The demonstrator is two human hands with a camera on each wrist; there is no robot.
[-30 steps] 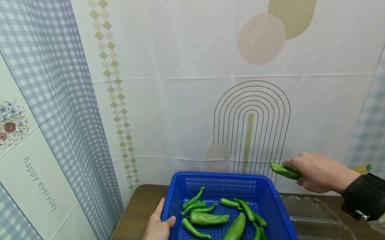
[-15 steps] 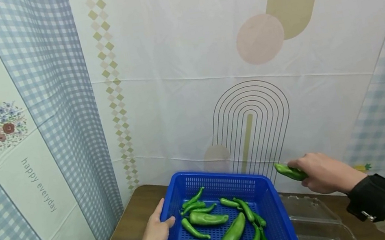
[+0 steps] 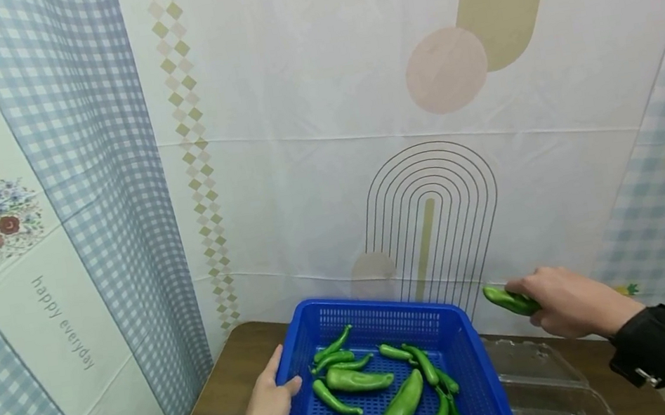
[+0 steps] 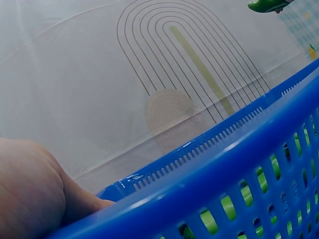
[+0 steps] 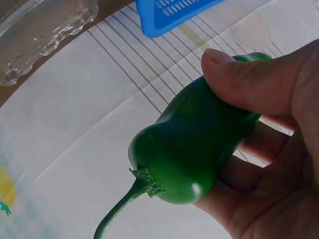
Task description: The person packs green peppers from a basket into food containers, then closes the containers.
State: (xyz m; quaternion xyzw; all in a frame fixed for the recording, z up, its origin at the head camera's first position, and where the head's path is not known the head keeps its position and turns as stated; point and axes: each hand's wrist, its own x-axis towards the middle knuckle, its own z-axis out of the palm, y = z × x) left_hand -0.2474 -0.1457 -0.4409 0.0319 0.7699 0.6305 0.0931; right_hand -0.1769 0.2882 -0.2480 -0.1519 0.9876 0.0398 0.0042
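Above the table, to the right of the blue basket (image 3: 490, 384), my right hand (image 3: 565, 301) holds a green pepper (image 3: 503, 300). In the right wrist view the pepper (image 5: 184, 134) is broad and glossy with a long curved stem, the thumb across one side and the fingers along the other. My left hand (image 3: 267, 402) grips the basket's left side, its thumb over the rim. Inside the basket lie several slim green chilies (image 3: 337, 400) and two fat peppers, one of them a pepper (image 3: 403, 402) near the front. The left wrist view shows the perforated basket wall (image 4: 269, 174) up close.
A clear plastic tray (image 3: 543, 366) stands right of the basket, partly hidden by it. The brown wooden table (image 3: 223, 386) extends left of the basket. Printed cloth (image 3: 304, 190) hangs directly behind the table, with blue checked curtains (image 3: 98, 127) at the left side.
My right hand has moved a little to the right and slightly down with the pepper, farther from the basket. The left hand and basket have stayed in place.
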